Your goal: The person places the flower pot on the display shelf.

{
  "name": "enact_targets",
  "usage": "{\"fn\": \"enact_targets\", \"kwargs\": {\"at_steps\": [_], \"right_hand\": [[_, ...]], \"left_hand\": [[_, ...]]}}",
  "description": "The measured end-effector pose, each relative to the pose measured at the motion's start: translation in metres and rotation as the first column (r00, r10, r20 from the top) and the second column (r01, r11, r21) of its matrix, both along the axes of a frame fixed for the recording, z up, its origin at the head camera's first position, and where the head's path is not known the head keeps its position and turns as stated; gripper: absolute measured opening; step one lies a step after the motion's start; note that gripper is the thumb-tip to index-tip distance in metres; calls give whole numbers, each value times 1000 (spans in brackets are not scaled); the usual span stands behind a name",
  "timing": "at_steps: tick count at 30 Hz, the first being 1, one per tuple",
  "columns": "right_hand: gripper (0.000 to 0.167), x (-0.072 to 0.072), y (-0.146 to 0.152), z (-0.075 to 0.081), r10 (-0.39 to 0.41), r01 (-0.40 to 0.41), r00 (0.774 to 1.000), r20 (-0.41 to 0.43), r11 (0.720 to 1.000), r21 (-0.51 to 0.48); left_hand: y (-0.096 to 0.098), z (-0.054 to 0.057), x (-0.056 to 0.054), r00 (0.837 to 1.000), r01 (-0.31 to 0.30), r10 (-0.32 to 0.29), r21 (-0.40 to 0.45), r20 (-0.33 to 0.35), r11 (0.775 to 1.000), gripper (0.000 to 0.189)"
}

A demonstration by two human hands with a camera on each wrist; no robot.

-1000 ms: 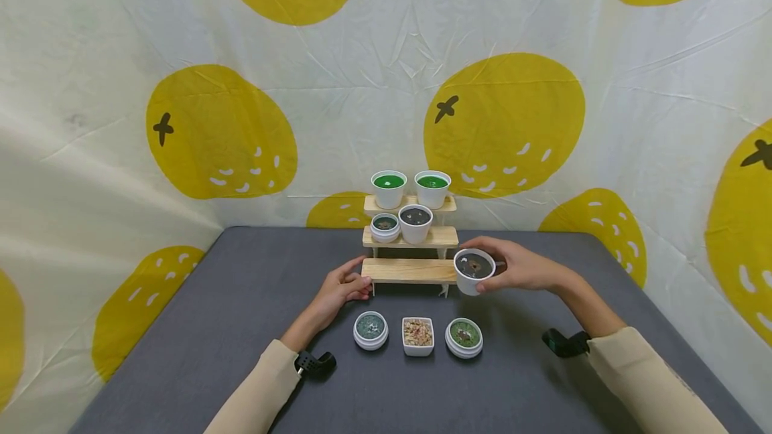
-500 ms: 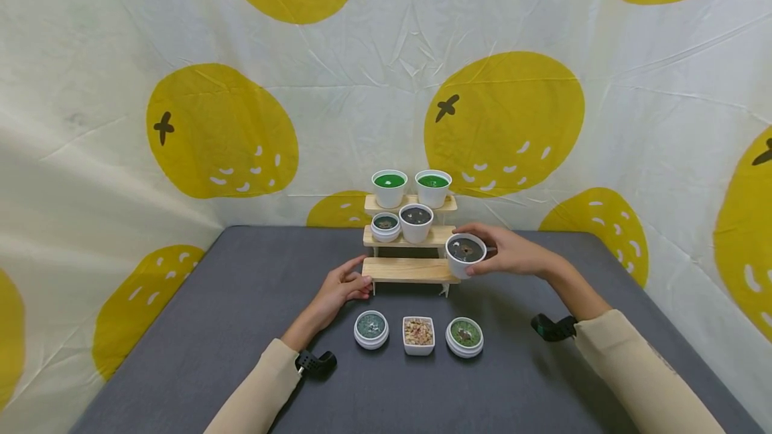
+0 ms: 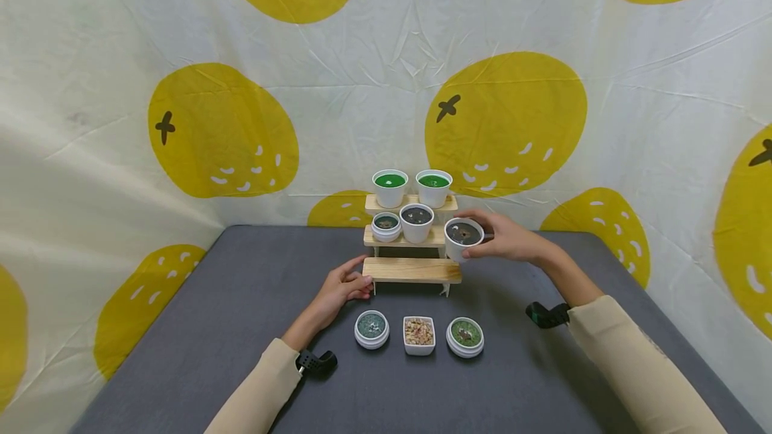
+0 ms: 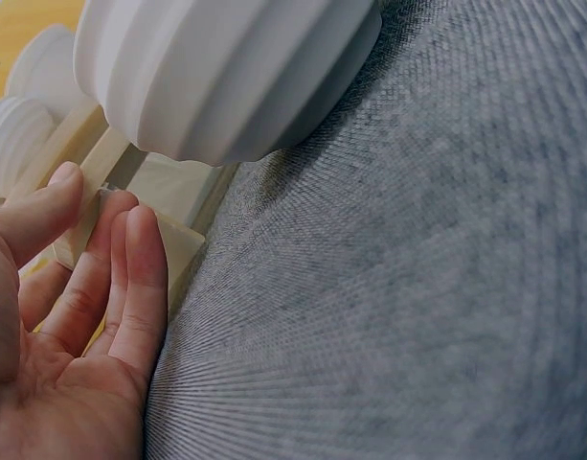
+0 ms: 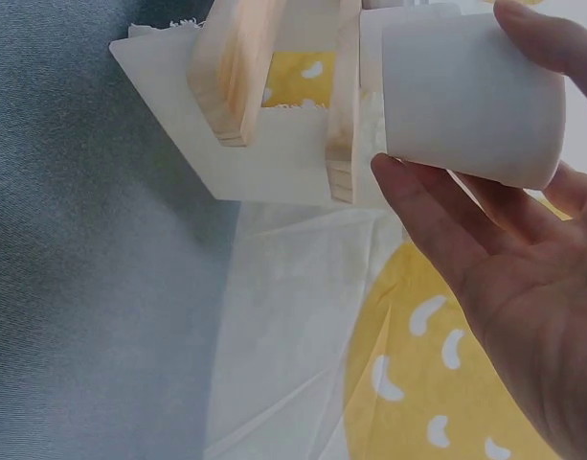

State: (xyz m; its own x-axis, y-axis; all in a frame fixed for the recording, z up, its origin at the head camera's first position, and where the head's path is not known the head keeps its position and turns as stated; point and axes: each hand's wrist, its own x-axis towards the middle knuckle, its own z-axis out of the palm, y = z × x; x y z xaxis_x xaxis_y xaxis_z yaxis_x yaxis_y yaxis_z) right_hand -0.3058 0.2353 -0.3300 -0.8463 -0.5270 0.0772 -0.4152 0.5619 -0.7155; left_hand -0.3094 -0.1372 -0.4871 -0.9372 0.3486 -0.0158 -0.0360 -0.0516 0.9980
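My right hand [image 3: 509, 238] grips a white cup [image 5: 475, 96] with dark grey contents, thumb on one side and fingers on the other. In the head view this cup is at the right end of the middle step, beside another white cup [image 3: 416, 224] with dark contents. Whether its base touches the step cannot be told. My left hand [image 3: 339, 291] holds the left end of the lowest step of a three-tier wooden stand [image 3: 410, 270], its thumb by the plank [image 4: 101, 158] in the left wrist view.
Two white cups with green contents [image 3: 390, 187] occupy the top step. A small ribbed jar [image 3: 386, 226] sits on the middle step's left. In front stand a bluish-filled jar [image 3: 371, 329], a square dish of bits [image 3: 419, 335] and a green-filled jar [image 3: 465, 337] on the grey table [image 3: 241, 353].
My right hand has carried the cup up and slightly left, from beside the lowest step to the middle step's right end. My left hand has stayed on the stand.
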Motion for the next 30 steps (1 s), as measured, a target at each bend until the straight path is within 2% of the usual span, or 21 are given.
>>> {"fn": "enact_targets", "kwargs": {"at_steps": [6,17,30], "right_hand": [[74,-5,-2,2,-31,31,1000,-3,999,-11],[78,-15,-4,3,-91,91,996,3,996,-20],[77,-27,-8,-6,-121,122,992,26,992,-30]], "left_hand": [[1,1,-1,1000,-1,1,3,-3,1000,70],[0,-2,-2,1000,0,0,-2,-3,1000,70],[0,-2,-1,1000,0,0,-8,-1,1000,70]]}}
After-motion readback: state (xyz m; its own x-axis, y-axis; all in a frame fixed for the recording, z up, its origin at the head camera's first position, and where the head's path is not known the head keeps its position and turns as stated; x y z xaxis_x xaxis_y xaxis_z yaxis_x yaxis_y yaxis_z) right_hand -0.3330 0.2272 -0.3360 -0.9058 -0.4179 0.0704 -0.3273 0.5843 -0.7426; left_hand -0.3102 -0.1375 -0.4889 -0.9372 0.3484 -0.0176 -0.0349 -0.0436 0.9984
